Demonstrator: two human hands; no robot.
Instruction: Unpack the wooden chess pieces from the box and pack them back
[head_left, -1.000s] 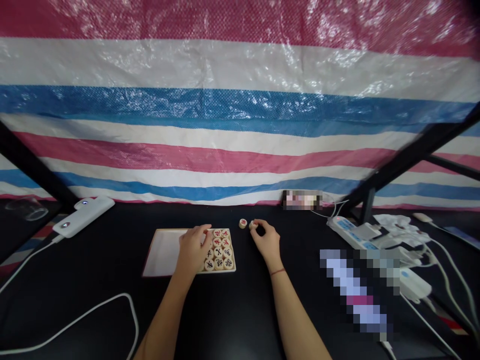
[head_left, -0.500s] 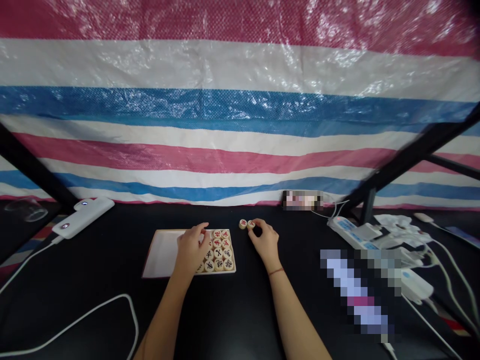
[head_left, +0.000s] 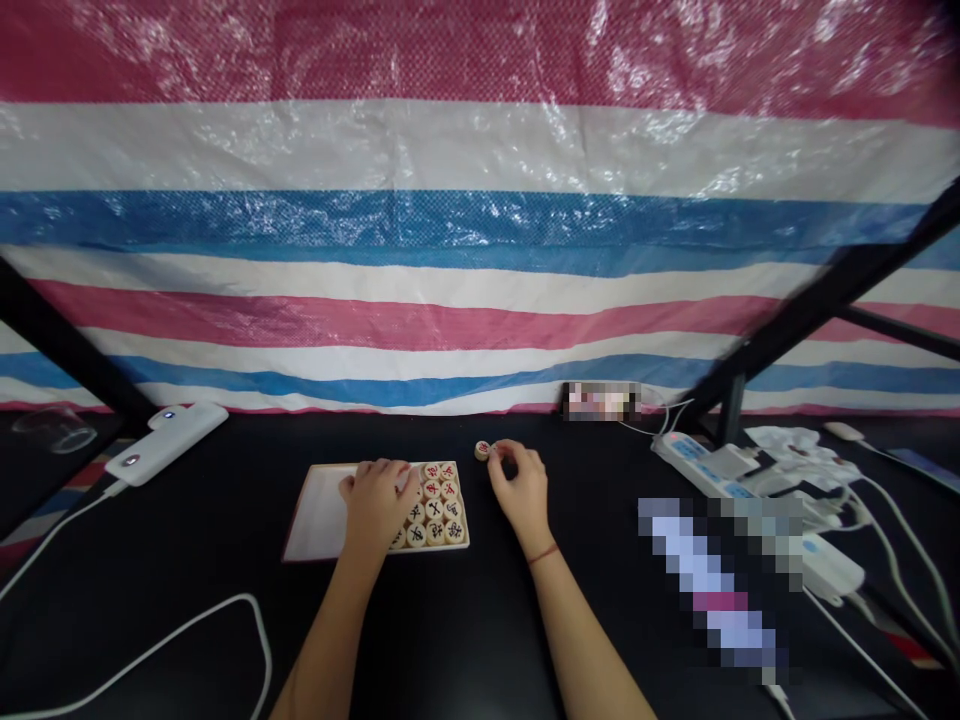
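Note:
On the black table lies a shallow open box (head_left: 466,520) holding rows of round Chinese chess pieces (head_left: 436,509), some with red characters, some with black. My left hand (head_left: 379,500) rests over the left part of these rows, palm down, fingers bent and apart. It covers several pieces, and no held piece shows in it. Further right, my right hand (head_left: 521,490) pinches a chess piece between thumb and fingers; the fingertips hide most of it. Close beside them a red-marked chess piece (head_left: 481,451) lies on the table outside the box.
A white lid or flap (head_left: 319,515) lies at the box's left. A white power bank (head_left: 169,445) with a cable sits at the left. To the right are a power strip (head_left: 694,460) with plugs and cables, and a blurred phone-like object (head_left: 600,401). A striped sheet (head_left: 465,290) hangs behind.
My left hand's fingers have lowered and drawn together a little over the pieces in the box. My right fingers now cover more of the piece they pinch. The view has shifted slightly.

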